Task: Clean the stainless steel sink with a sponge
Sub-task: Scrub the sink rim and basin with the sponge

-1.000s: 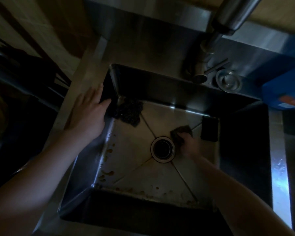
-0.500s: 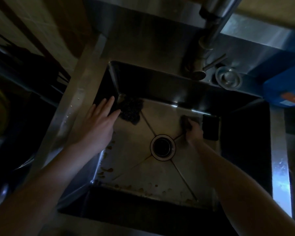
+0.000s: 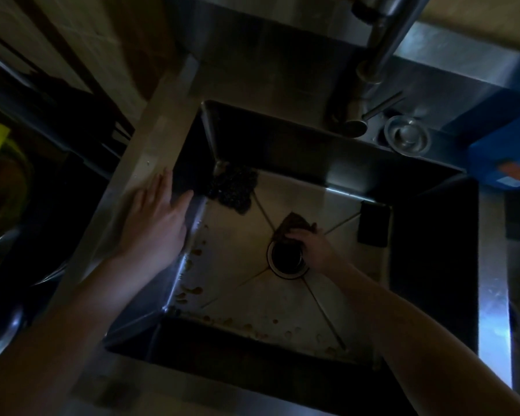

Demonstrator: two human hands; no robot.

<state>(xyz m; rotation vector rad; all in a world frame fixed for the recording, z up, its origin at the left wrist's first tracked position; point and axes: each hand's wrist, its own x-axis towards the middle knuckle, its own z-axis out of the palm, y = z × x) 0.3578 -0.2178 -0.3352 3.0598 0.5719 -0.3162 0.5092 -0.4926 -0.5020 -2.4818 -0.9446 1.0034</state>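
Both arms were bare for as much of them as I could see. The left forearm (image 3: 72, 325) showed uncovered from the near left edge to the wrist, its near part soft with blur. The left hand (image 3: 156, 217) was bare too, with long, slim fingers. The right forearm (image 3: 418, 331) was equally uncovered, and the right hand (image 3: 315, 247) was bare and mostly in shadow. The light was too dim to make out nails or finer marks.

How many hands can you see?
2. The bare left hand rests flat on the stainless steel sink's left rim; the bare right hand grips a dark brown sponge beside the round drain.
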